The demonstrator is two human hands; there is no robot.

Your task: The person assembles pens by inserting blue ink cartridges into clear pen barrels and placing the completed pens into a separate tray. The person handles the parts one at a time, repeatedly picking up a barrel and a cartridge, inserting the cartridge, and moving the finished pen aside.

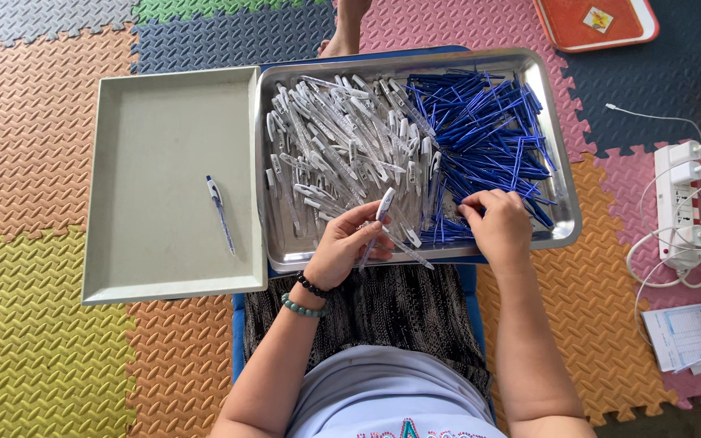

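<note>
From the head view, your left hand [349, 243] grips a clear pen barrel [379, 219] over the steel tray [565, 219]. Your right hand [498, 223] pinches among the blue refills [488, 138]. One finished pen [221, 212] lies in the grey tray [123, 259].

1. You have two trays in front of you: one steel tray [565, 174] and one pale grey tray [156, 97].
2. In the grey tray you have one finished pen [221, 214].
3. The clear pen barrels [330, 146] in the steel tray are too many and too tangled to count.
4. The same goes for the blue pen refills [484, 122]: too many to count.
5. Your left hand [349, 243] holds one clear barrel [384, 207].
6. You wear two bead bracelets [306, 296].
7. One white power strip [681, 203] and one orange tray [602, 23] lie on the floor.
</note>
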